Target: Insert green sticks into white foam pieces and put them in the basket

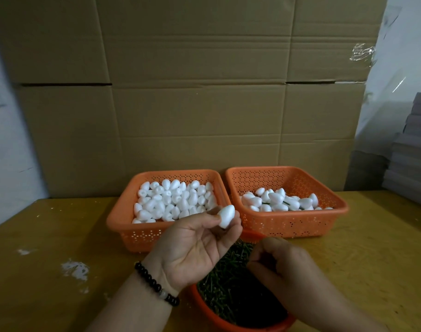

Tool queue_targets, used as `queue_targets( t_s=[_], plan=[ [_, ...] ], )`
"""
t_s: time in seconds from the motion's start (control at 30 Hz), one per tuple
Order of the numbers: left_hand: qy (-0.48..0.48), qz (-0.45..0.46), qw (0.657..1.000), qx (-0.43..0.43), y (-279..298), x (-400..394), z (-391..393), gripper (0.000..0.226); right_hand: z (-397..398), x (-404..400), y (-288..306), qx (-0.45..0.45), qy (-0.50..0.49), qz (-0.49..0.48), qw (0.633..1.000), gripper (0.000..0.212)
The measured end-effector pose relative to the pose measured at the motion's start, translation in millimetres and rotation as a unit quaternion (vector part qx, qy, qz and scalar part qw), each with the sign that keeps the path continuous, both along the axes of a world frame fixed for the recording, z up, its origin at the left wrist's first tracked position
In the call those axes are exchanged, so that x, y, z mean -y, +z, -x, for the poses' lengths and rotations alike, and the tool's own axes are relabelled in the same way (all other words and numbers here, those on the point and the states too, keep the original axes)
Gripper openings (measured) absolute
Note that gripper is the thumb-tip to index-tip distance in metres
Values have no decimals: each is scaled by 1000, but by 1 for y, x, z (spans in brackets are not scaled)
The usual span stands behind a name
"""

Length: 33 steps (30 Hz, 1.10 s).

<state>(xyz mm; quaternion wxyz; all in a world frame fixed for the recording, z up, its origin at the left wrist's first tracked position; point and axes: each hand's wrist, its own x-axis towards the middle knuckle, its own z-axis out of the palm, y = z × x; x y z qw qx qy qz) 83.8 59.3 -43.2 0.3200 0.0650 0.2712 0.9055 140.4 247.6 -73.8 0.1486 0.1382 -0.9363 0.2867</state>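
My left hand (pixel 197 245) pinches a white egg-shaped foam piece (pixel 226 216) between thumb and fingertips, raised in front of the left orange basket (pixel 123 226), which is full of plain foam pieces. My right hand (pixel 281 262) hovers with curled fingers over an orange bowl (pixel 212 315) of green sticks (pixel 226 279); whether it holds a stick is hidden. The right orange basket (pixel 324 224) holds several foam pieces with green sticks in them.
The yellow-brown table (pixel 60 236) carries white foam crumbs at the left. Large cardboard boxes (pixel 192 92) stand close behind the baskets. Grey stacked sheets (pixel 413 152) sit at the far right.
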Motion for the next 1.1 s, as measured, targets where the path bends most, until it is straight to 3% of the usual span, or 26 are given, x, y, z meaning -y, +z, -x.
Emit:
queue_targets(
  t_s=[0.2,0.43,0.63,0.9,1.1],
  plan=[
    [12,87,996,-18,-3,-5,-2,38,1,-1,3,13,-13,70,997,14],
    [9,26,1000,9,2,-8,-8,36,1,-1,2,21,-6,108,994,16],
    [20,-9,999,28,4,-7,-8,41,2,-1,4,44,3,219,975,15],
    [41,77,996,23,-2,-7,-6,41,1,-1,8,17,9,341,940,18],
    [48,87,995,32,-3,-10,-7,37,0,1,10,-15,24,397,918,20]
  ],
)
